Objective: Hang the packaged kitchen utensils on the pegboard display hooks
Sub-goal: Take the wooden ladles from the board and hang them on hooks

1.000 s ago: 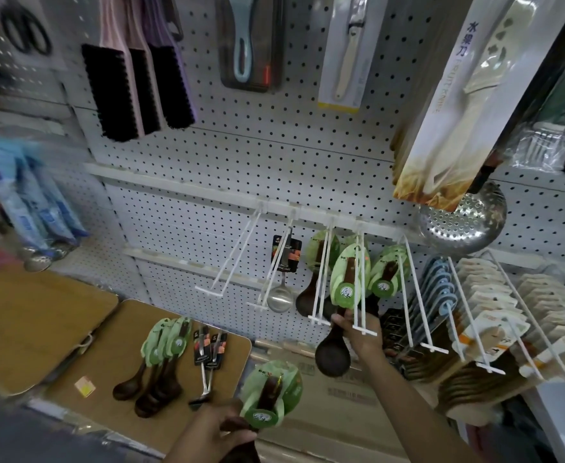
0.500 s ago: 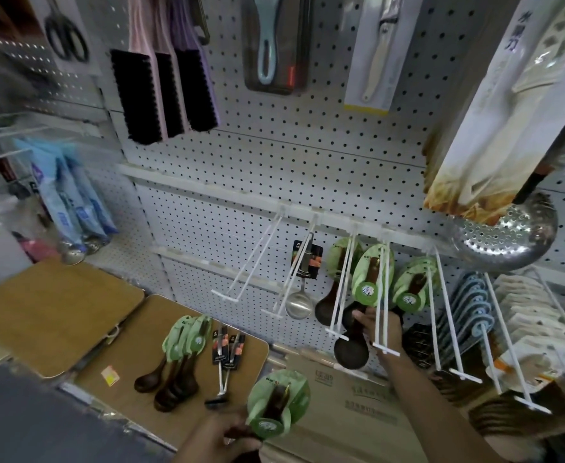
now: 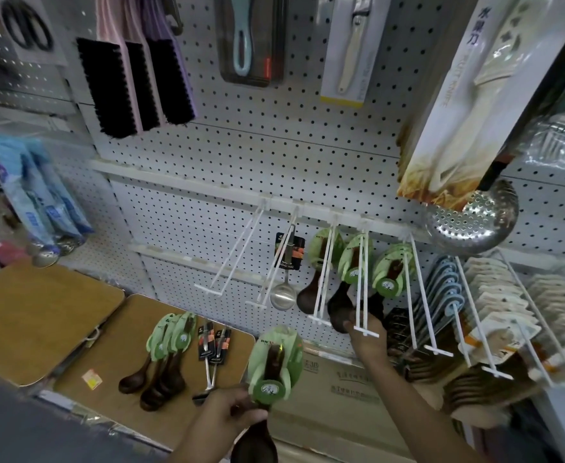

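My left hand (image 3: pixel 227 412) grips a dark wooden spoon with a green card (image 3: pixel 276 362), held upright low in the middle. My right hand (image 3: pixel 363 332) reaches up to the pegboard (image 3: pixel 274 155) and holds the bowl of another green-carded wooden spoon (image 3: pixel 349 282) that hangs on a white double hook (image 3: pixel 363 289). Similar spoons hang on the hooks to either side. An empty white hook (image 3: pixel 237 259) juts out further left. Several green-carded spoons (image 3: pixel 167 349) and black-carded metal utensils (image 3: pixel 212 349) lie on a wooden tabletop (image 3: pixel 114 355) below.
A metal ladle (image 3: pixel 284 279) hangs on one hook. Brushes (image 3: pixel 134 81), packaged knives (image 3: pixel 351 48) and a steel skimmer (image 3: pixel 471 222) hang above. Blue and beige carded items (image 3: pixel 494 302) fill hooks at the right. A cardboard box (image 3: pixel 341 389) sits under my right arm.
My right hand has slid the green-carded spoon further back along its hook and now holds its bowl. My left hand has lifted its spoon slightly. The camera has shifted left.
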{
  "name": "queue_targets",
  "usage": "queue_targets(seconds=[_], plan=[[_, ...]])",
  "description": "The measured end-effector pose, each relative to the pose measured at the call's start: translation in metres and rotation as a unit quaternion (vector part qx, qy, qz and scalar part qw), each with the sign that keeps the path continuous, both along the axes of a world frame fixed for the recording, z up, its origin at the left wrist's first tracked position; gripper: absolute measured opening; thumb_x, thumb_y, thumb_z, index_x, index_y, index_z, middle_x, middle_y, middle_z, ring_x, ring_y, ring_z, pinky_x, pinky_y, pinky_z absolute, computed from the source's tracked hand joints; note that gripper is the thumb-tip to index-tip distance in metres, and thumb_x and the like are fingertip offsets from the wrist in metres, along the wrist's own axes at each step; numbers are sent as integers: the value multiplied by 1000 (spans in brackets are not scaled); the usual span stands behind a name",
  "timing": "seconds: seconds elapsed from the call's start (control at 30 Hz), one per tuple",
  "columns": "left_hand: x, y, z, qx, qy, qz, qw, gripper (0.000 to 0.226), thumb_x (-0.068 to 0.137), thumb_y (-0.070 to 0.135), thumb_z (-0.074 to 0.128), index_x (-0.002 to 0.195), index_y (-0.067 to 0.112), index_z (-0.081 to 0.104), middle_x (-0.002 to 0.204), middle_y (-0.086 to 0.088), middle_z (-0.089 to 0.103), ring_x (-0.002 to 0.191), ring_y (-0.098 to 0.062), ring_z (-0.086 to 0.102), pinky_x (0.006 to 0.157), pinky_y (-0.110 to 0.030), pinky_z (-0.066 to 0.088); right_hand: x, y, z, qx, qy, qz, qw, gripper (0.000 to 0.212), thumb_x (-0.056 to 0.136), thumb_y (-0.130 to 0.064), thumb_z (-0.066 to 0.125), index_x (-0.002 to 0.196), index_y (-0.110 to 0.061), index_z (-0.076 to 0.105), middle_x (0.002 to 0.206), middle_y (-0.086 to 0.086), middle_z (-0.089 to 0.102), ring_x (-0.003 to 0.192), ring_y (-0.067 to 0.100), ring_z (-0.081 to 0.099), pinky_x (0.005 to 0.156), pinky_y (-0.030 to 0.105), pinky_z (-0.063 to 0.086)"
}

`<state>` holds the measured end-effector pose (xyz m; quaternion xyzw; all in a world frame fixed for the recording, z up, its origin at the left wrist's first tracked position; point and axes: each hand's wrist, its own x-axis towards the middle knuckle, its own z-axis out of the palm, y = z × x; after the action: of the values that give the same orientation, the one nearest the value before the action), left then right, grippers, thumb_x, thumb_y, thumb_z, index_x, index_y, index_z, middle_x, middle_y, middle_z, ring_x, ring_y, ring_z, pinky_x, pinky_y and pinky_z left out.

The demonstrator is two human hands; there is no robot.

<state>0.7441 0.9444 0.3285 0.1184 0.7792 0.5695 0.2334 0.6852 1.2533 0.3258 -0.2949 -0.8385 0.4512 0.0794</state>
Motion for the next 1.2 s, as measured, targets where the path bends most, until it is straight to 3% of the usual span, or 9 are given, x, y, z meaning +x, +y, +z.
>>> queue_targets(seconds=[0.07,0.17,0.4,0.5,0.67,0.8,0.97,1.07,1.2], plan=[[0,7,2,8,0,16,1000,17,73,25,86,73,40,77,71,8,72,72,1,62,71,-22,48,20,-12,3,-53,22,28,998,9,88,-5,67,87,-14,67,79,1,65,80,19,65,71,26,45],[-3,14,6,23,-20,25,999,11,76,25,83,86,29,79,83,-1,76,79,-10,67,75,-28,51,46,-33,12,-87,55,113,988,19,86,-3,71,85,-22,73,78,-10,73,74,-2,67,72,20,50],[-4,40,12,51,-6,12,999,10,81,-8,71,76,1,74,60,-1,69,56,0,61,58,-13,45,101,-82,33,-188,98,194,958,17,78,-6,74,86,-21,75,92,0,75,89,13,70,82,22,52],[-2,46,14,67,-6,6,998,18,80,-5,74,73,12,75,65,-3,72,61,-5,66,57,-15,48,114,-88,36,-220,114,194,949,22,78,-6,77,100,-7,73,101,10,74,96,21,70,87,25,53],[3,52,9,94,-27,-28,995,8,74,19,82,71,25,79,77,-7,76,74,-14,72,75,-33,59,125,-92,31,-205,108,126,965,21,73,-7,82,93,-4,73,92,10,76,86,18,72,81,28,56],[6,51,-3,111,-33,-33,993,52,46,68,85,71,23,79,74,-7,75,73,-11,69,74,-34,58,134,-94,17,-207,87,77,971,18,69,-5,86,80,0,73,82,14,76,78,17,72,73,28,55],[15,44,-11,89,-54,-36,994,46,55,45,92,78,7,78,77,-10,76,73,-8,69,77,-38,57,145,-101,6,-233,86,71,966,40,55,-26,88,83,0,75,84,16,75,80,23,73,77,41,59],[21,41,-6,63,-65,-54,994,7,71,14,85,74,18,80,80,-6,77,77,-6,70,80,-33,58,150,-104,-1,-238,76,66,966,43,56,-23,85,86,4,72,84,19,74,80,20,71,77,38,57],[22,37,-13,60,-70,-77,993,25,79,7,79,79,31,81,89,-1,78,88,-6,71,81,-24,56,154,-109,-7,-250,62,69,964,25,69,-5,78,91,2,72,86,11,73,85,19,70,81,30,55]])
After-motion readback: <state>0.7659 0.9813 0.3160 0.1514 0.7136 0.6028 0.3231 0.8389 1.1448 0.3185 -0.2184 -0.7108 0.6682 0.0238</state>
